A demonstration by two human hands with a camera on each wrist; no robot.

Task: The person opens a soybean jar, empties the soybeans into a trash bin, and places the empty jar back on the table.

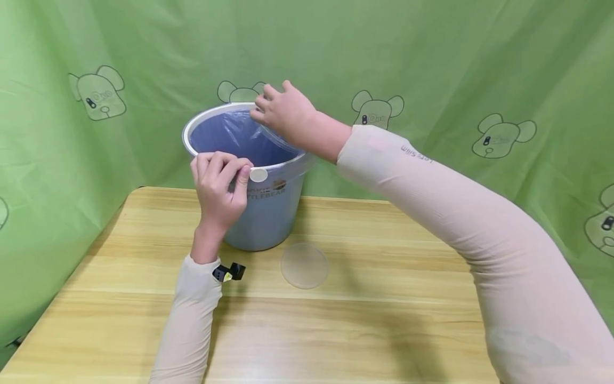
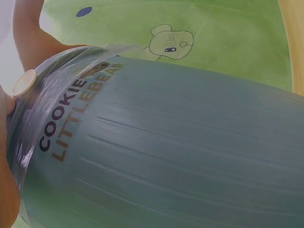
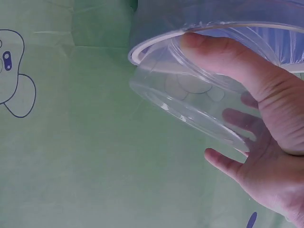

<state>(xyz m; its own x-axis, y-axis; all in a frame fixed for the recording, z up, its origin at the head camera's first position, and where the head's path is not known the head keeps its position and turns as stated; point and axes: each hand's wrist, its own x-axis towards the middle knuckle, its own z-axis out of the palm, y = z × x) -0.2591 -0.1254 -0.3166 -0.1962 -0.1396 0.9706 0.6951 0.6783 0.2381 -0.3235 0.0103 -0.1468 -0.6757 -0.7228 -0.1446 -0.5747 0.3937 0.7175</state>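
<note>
A grey-blue trash bin (image 1: 266,224) with a white rim stands at the back of the table, lined with a clear plastic bag (image 1: 235,128). My left hand (image 1: 220,186) grips the bin's near rim, fingers over the top and thumb on the front beside a white oval tab (image 1: 259,175). Over the bin's far right side is my right hand (image 1: 288,114). It holds a clear round plastic container (image 2: 128,49) (image 3: 190,95) at the bin's mouth, tilted, with the thumb along one side and fingers seen through the other.
A round translucent lid (image 1: 304,265) lies flat on the wooden table (image 1: 384,298), in front of the bin. Green curtain (image 1: 431,53) with printed cartoon heads hangs behind and at the left. A small black camera (image 1: 229,272) sits on the left wrist.
</note>
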